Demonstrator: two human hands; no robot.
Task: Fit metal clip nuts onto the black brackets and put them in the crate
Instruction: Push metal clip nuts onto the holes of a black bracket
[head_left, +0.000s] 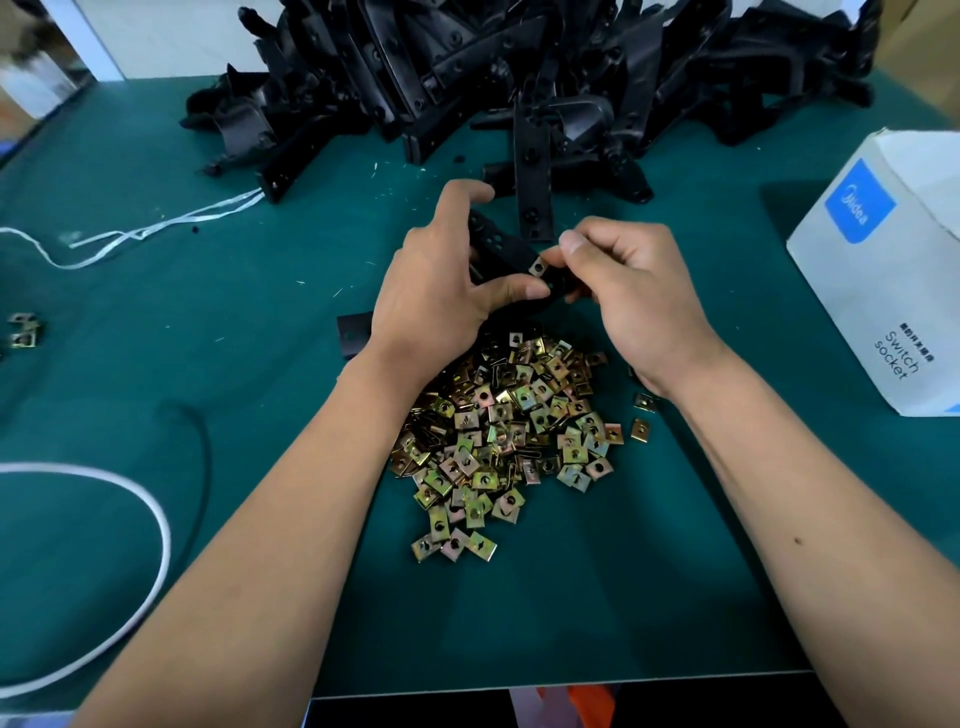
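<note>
A white "Switch socket" carton (883, 275) stands at the right of the green surface (208, 312); its contents are hidden. The left hand (436, 291) grips a black bracket (501, 249) above the surface. The right hand (628, 291) pinches a clip nut (538, 267) at the bracket's edge. Brass-coloured clip nuts (498, 431) lie heaped below the hands, and black brackets (519, 67) are piled behind.

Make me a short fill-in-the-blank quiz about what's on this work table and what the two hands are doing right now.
1. The left hand holds a ____ bracket.
2. The right hand pinches a metal clip nut at the bracket's ____.
3. The pile of loose clip nuts lies on the ____ table mat.
4. The white box on the right reads "Switch ____".

Missing words: black; end; green; socket
</note>
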